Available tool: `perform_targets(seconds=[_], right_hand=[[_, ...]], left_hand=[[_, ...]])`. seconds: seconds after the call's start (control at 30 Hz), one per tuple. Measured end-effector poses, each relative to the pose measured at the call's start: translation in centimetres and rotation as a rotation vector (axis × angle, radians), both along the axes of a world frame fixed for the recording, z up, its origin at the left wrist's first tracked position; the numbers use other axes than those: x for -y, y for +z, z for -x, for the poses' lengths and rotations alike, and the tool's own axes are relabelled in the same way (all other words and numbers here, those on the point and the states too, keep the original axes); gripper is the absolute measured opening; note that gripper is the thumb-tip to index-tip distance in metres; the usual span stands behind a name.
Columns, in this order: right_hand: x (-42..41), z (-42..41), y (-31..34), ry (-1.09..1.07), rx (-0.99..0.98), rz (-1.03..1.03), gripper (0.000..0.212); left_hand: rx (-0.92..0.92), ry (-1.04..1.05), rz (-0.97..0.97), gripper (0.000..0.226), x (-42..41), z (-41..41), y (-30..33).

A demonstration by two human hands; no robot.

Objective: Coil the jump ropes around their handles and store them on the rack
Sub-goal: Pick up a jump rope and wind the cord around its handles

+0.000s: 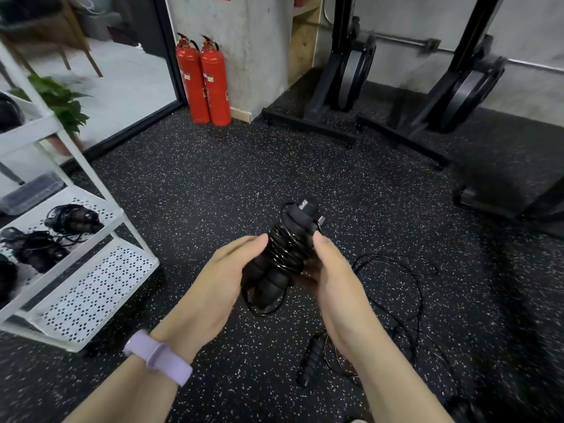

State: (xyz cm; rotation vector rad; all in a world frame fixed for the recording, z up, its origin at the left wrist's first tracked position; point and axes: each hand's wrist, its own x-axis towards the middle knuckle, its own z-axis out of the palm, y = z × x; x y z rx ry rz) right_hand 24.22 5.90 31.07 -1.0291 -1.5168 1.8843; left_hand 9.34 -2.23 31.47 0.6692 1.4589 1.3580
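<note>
A coiled jump rope (pixel 282 254) is gripped betw. left hand (pixel 219 279) & right hand (pixel 332 276), above the floor (pixel 198 184). Another rope (pixel 393 300) is left loose on the floor at right; the rack (pixel 91 270) w/ coiled ropes is seen at left.

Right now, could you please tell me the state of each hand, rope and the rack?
Left hand: holds the coiled rope from the left.
Right hand: holds it from the right.
Coiled rope: wound around its handles, held above the floor.
Loose rope: uncoiled, lying on the floor.
Rack: coiled ropes on the middle shelf.
</note>
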Motion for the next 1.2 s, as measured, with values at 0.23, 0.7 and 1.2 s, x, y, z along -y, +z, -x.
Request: perform_targets(seconds=[0.23, 0.7, 1.2], right_hand=[[-0.6, -0.6, 0.9, -0.085, -0.077, -0.096, 0.062], [-0.4, -0.1, 0.5, 0.013, -0.062, -0.022, 0.043], [1.1, 0.2, 0.3, -0.013, 0.004, -0.163, 0.056]], left_hand=[[-0.127, 0.064, -0.054, 0.032, 0.8, 1.9, 0.5], [-0.427, -0.127, 0.046, 0.039, 2.3, 3.6, 1.5], [0.312, 0.118, 0.081, 0.067, 0.7, 0.6, 0.7]])
